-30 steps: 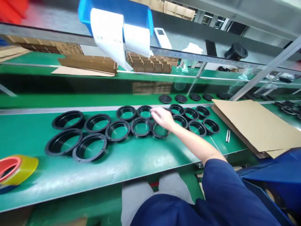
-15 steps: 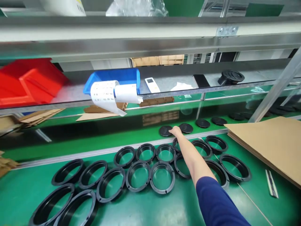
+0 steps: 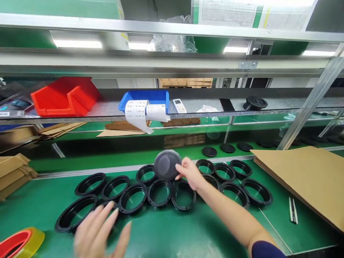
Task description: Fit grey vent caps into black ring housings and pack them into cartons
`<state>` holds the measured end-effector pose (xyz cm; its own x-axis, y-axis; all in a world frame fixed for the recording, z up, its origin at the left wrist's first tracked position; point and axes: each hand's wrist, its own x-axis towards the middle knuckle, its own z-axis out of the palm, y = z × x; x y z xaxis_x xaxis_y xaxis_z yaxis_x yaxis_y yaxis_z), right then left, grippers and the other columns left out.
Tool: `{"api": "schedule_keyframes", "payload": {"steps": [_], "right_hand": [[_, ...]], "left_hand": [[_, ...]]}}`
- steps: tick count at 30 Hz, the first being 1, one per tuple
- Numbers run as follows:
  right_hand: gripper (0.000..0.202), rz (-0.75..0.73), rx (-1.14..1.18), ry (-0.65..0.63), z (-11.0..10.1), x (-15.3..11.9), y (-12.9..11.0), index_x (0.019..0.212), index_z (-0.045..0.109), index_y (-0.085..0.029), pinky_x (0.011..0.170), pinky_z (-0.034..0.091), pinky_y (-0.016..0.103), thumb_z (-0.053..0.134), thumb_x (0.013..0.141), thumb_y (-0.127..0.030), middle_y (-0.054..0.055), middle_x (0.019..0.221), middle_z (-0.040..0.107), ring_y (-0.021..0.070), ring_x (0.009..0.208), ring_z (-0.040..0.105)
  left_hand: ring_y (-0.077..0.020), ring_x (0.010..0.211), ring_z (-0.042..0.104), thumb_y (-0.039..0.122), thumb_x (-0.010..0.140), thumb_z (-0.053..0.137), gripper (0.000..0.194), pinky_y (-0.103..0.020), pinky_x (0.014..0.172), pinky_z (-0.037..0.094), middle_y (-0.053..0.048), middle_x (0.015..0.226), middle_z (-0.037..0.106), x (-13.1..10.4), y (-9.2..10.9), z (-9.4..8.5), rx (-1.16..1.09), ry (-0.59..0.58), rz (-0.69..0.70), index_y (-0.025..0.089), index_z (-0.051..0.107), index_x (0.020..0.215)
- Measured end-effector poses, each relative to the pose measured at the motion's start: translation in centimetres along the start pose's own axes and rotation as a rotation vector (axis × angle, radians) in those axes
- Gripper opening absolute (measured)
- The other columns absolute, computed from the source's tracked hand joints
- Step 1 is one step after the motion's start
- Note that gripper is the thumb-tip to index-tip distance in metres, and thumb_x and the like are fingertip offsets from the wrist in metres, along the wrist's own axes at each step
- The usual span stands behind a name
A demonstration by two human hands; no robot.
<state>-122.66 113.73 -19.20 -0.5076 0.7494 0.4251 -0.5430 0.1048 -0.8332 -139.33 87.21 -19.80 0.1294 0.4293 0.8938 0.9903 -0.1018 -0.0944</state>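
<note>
Above the rows of black rings, my right hand [image 3: 189,173] grips a round black disc [image 3: 167,165] by its right edge, with the flat face turned toward me. Fingers spread and blurred, my left hand [image 3: 99,233] is at the lower left, holding nothing, in front of a partly hidden ring. Several black rings, such as the front one [image 3: 133,211], lie on the green table [image 3: 172,236]. More black discs [image 3: 209,151] rest in a line on the green strip behind the rings.
Cardboard sheets [image 3: 303,168] lie at the right, near a small white-edged tool [image 3: 293,210]. A roll of yellow tape [image 3: 36,242] is at the lower left. The shelf [image 3: 193,94] carries a red bin [image 3: 66,98], a blue tray [image 3: 145,96] and a label roll [image 3: 137,113].
My right hand has lifted the black disc off the green strip and brought it left and nearer. My left hand has come into view. The camera view has tilted up.
</note>
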Motion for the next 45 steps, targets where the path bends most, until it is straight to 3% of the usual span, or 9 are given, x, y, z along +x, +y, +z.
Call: {"api": "schedule_keyframes", "payload": {"steps": [3, 7, 12, 18, 22, 28, 33, 38, 45], "right_hand": [[0.063, 0.059, 0.083, -0.214, 3.1, -6.2, 1.8, 0.078, 0.039, -0.022, 0.044, 0.050, 0.023, 0.088, 0.069, -0.062, -0.007, 0.067, 0.054, 0.0112, 0.050, 0.057], [0.059, 0.108, 0.146, -0.186, 4.6, -10.8, 2.9, 0.072, 0.042, -0.022, 0.039, 0.045, 0.020, 0.088, 0.072, -0.059, -0.006, 0.065, 0.048, 0.0109, 0.053, 0.050], [0.064, 0.218, 0.237, 0.073, 2.9, -12.1, 2.2, 0.067, 0.042, -0.021, 0.043, 0.049, 0.018, 0.094, 0.062, -0.057, -0.006, 0.065, 0.043, 0.0082, 0.055, 0.044], [0.064, 0.396, 0.396, 0.020, 4.3, -13.5, 4.5, 0.072, 0.041, -0.021, 0.049, 0.055, 0.014, 0.097, 0.063, -0.053, -0.005, 0.072, 0.051, 0.0075, 0.061, 0.050], [0.059, 0.504, 0.490, -0.044, 6.6, -15.7, 5.4, 0.074, 0.046, -0.021, 0.058, 0.061, 0.017, 0.096, 0.066, -0.051, -0.004, 0.082, 0.057, 0.0086, 0.070, 0.056], [0.046, 0.583, 0.404, -0.217, 6.2, -16.5, 5.6, 0.099, 0.064, -0.022, 0.069, 0.064, 0.026, 0.085, 0.078, -0.058, 0.003, 0.105, 0.066, 0.0160, 0.092, 0.064], [0.045, 0.182, -0.231, -0.173, 3.3, -14.9, 5.4, 0.083, 0.064, -0.021, 0.074, 0.061, 0.036, 0.064, 0.093, -0.065, 0.007, 0.094, 0.066, 0.0226, 0.091, 0.063], [0.042, -0.407, -0.713, -0.218, 1.6, -13.8, 4.4, 0.124, 0.074, -0.028, 0.114, 0.041, 0.053, 0.046, 0.107, -0.054, 0.011, 0.135, 0.057, 0.0293, 0.131, 0.047], [0.055, -0.485, -0.848, -0.342, 1.3, -13.4, 4.8, 0.120, 0.077, -0.025, 0.122, 0.031, 0.055, 0.033, 0.110, -0.055, 0.010, 0.143, 0.054, 0.0313, 0.139, 0.034]], "left_hand": [[-0.0374, 0.148, 0.041, 0.034, 0.088, 0.061, 0.087, -0.062, 0.127, 0.022, -0.008, 0.162, 0.044, 0.9, 2.2, 4.0, 0.124, 0.034, 0.101, 0.035, 0.021, 0.165], [-0.0330, 0.149, 0.043, 0.037, 0.094, 0.053, 0.076, -0.055, 0.130, 0.012, -0.005, 0.162, 0.043, 1.4, 3.0, 6.7, 0.164, -0.164, 0.122, 0.039, 0.023, 0.164], [-0.0313, 0.157, 0.027, 0.048, 0.099, 0.047, 0.063, -0.055, 0.129, 0.020, -0.011, 0.165, 0.039, 0.3, 1.2, 5.0, -0.142, -0.099, -0.533, 0.025, 0.042, 0.158], [-0.0356, 0.151, 0.039, 0.073, 0.089, 0.058, 0.081, -0.056, 0.123, 0.035, -0.008, 0.163, 0.043, -0.9, 3.4, 4.8, -1.438, -0.162, -1.140, 0.031, 0.041, 0.156], [-0.0365, 0.149, 0.040, 0.080, 0.080, 0.067, 0.096, -0.056, 0.124, 0.035, -0.010, 0.158, 0.048, -1.7, 4.9, 5.1, -1.741, -0.025, -1.106, 0.031, 0.040, 0.157], [-0.0386, 0.147, 0.043, 0.070, 0.064, 0.087, 0.111, -0.057, 0.123, 0.036, -0.012, 0.158, 0.048, -3.0, 4.5, 4.7, -1.712, -0.090, -1.046, 0.032, 0.039, 0.157], [-0.0392, 0.141, 0.050, 0.085, 0.087, 0.049, 0.090, -0.059, 0.119, 0.041, -0.017, 0.142, 0.063, -2.3, 3.4, 4.6, -1.758, -0.099, -1.379, 0.016, 0.055, 0.144], [-0.0370, 0.131, 0.060, 0.083, 0.094, 0.032, 0.089, -0.056, 0.114, 0.046, -0.018, 0.136, 0.067, -1.4, 4.2, 4.8, -1.870, -0.252, -1.533, 0.015, 0.053, 0.148], [-0.0357, 0.121, 0.066, 0.084, 0.093, 0.024, 0.092, -0.055, 0.108, 0.050, -0.018, 0.133, 0.069, -2.1, 5.0, 5.5, -1.823, -0.397, -1.646, 0.020, 0.049, 0.154]]}}
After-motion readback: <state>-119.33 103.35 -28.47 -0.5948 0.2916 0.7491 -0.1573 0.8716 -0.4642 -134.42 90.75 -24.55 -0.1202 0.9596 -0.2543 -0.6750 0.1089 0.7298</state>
